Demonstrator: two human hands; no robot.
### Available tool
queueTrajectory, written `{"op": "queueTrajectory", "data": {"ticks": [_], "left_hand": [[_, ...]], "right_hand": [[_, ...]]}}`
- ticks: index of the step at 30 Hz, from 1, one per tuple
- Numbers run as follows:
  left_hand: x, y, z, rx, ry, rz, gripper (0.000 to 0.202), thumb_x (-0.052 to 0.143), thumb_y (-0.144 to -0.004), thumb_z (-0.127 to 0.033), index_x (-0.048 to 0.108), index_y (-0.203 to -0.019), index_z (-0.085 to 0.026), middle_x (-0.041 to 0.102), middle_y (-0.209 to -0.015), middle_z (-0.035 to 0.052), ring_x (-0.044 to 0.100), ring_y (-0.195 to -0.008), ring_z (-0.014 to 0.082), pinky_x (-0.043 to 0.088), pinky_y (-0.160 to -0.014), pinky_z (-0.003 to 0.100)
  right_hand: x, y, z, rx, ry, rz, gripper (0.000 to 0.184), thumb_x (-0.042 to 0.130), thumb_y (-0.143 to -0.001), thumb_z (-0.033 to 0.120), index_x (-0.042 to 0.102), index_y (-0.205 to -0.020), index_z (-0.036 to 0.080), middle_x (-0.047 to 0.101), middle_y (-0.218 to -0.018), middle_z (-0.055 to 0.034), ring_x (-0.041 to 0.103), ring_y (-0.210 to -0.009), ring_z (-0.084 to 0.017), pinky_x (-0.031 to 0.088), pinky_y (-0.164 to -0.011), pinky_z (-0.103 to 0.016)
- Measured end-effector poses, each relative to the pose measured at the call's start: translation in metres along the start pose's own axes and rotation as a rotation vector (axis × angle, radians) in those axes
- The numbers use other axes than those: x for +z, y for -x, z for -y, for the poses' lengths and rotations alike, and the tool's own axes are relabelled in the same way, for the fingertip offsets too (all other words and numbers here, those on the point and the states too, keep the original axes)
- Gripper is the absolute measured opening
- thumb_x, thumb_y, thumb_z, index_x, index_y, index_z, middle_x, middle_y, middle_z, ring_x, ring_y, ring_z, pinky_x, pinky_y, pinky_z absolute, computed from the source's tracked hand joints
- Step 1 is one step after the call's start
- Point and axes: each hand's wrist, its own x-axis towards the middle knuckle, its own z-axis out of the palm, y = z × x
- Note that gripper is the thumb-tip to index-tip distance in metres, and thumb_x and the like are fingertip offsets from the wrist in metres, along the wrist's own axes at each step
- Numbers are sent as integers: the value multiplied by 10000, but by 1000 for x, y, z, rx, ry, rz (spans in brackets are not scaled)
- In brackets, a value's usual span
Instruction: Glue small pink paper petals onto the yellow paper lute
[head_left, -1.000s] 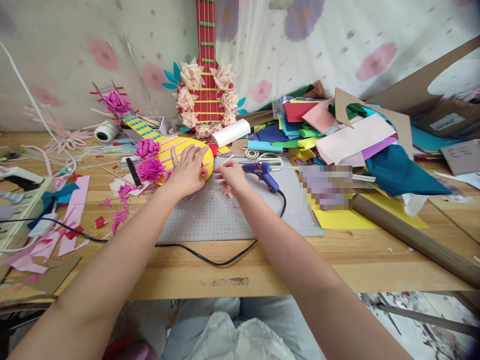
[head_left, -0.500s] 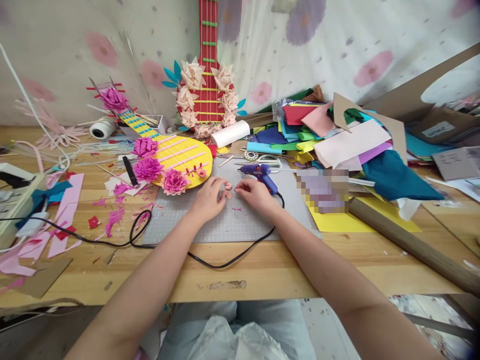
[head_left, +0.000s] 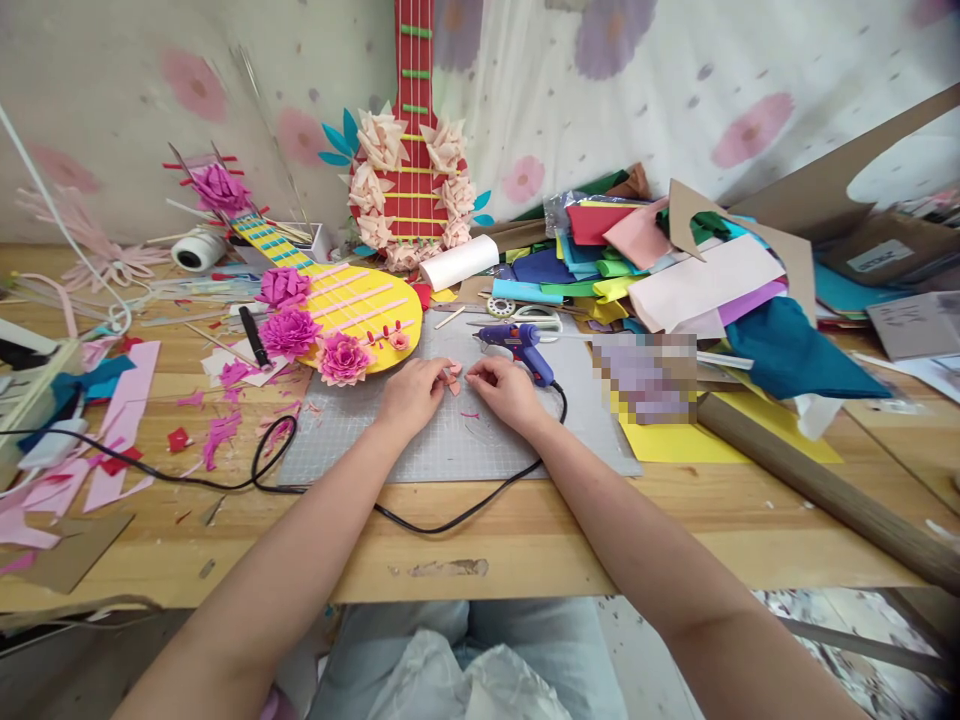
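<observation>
My left hand (head_left: 411, 393) and my right hand (head_left: 504, 388) meet over the grey cutting mat (head_left: 450, 440). Between their fingertips lie small pink paper pieces (head_left: 454, 380); both hands pinch at them with curled fingers. Just beyond my right hand lies a blue glue gun (head_left: 521, 345), its black cord (head_left: 420, 515) trailing across the mat. A yellow paper guitar (head_left: 352, 310) with magenta flowers (head_left: 289, 333) lies behind my left hand.
A red paper guitar (head_left: 411, 170) with cream flowers leans on the wall. Piled coloured felt sheets (head_left: 675, 270) fill the right. Scissors (head_left: 525, 318), a white roll (head_left: 459, 262), a cardboard tube (head_left: 825, 490) and pink scraps (head_left: 112, 440) lie on the wooden table (head_left: 525, 545).
Both hands have drawn back from the yellow guitar to the mat and closed on the pink pieces. The black cord has looped further left.
</observation>
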Motion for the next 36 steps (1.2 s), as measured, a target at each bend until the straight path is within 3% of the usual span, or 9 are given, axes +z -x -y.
{"op": "queueTrajectory", "data": {"ticks": [7,11,17,22,26,32,36], "left_hand": [[3,-1,-5,-269,423,-122,328,608,-711,-116,555,-1024,-197,703,-828,8,642,-739,146,479,-714,280],[3,1,-7,-308,529,-173,329,625,-691,-120,535,-997,-197,700,-810,3,637,-713,130,486,-704,270],[5,2,-10,-335,603,-171,322,637,-669,-151,521,-965,-204,685,-792,-3,621,-678,120,503,-686,270],[7,0,-10,-424,763,-184,352,628,-622,-162,500,-948,-198,645,-758,-12,593,-641,117,487,-529,226],[3,-1,-11,-523,967,-227,365,619,-585,-168,472,-919,-186,600,-710,-28,572,-595,114,480,-461,218],[-3,0,-16,-610,1080,-234,370,627,-575,-157,469,-908,-183,585,-708,-33,585,-612,116,488,-454,212],[-2,0,-20,-616,1103,-196,363,616,-584,-129,473,-914,-176,598,-718,-25,579,-601,109,490,-447,207]], "right_hand": [[3,3,9,-18,-106,-28,198,610,-764,294,598,-939,203,620,-791,-7,556,-643,-119,438,-616,-259],[7,3,19,52,-181,-7,291,630,-745,342,532,-988,216,653,-815,-3,575,-622,-119,459,-618,-272],[14,1,21,86,-233,-31,233,576,-761,248,497,-979,221,657,-782,4,626,-688,-135,491,-656,-283],[12,1,17,121,-199,-40,231,559,-739,179,503,-959,219,673,-795,0,627,-683,-135,482,-659,-283],[9,1,17,163,-138,-8,229,577,-752,213,510,-971,226,685,-820,6,589,-612,-128,453,-619,-287],[5,2,21,82,-84,-56,228,601,-725,255,543,-942,220,659,-1036,-22,559,-598,-104,435,-607,-283],[3,4,29,17,-194,-22,249,579,-721,237,537,-965,213,671,-991,-26,561,-622,-107,442,-612,-267]]}}
